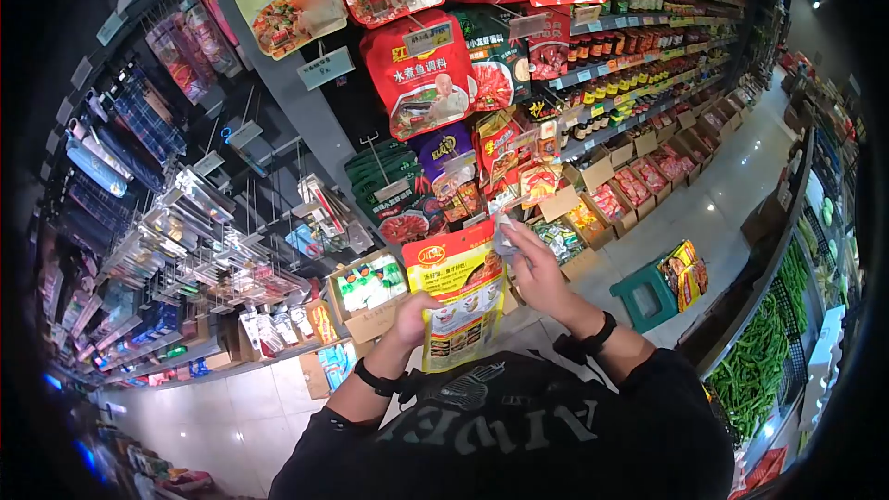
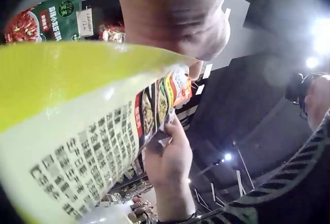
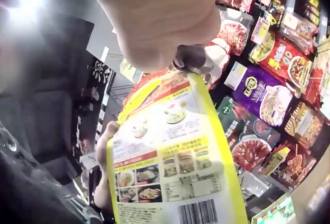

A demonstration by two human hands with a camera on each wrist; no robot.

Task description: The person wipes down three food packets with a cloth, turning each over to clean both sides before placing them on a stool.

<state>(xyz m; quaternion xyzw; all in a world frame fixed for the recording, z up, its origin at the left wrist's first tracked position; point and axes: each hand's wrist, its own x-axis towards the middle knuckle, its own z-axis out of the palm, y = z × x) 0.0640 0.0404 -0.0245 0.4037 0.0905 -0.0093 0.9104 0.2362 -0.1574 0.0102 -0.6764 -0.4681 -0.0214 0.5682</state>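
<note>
A red and yellow food seasoning packet (image 1: 454, 301) is held upright in front of the chest, its printed back towards the head camera. My left hand (image 1: 414, 319) grips its left edge. In the right wrist view the cooking pictures and barcode on the packet (image 3: 170, 152) show large. My right hand (image 1: 542, 280) pinches a crumpled grey cloth (image 1: 504, 235) against the packet's top right corner. Part of that hand (image 2: 172, 157) also appears beyond the packet in the left wrist view.
Hanging seasoning packets (image 1: 426, 74) fill the rack ahead. An open carton (image 1: 369, 289) stands at its foot. On the floor to the right is a green stool (image 1: 644, 301) with yellow packets (image 1: 683, 276) by it. Green vegetables (image 1: 755, 370) lie in a right-hand display.
</note>
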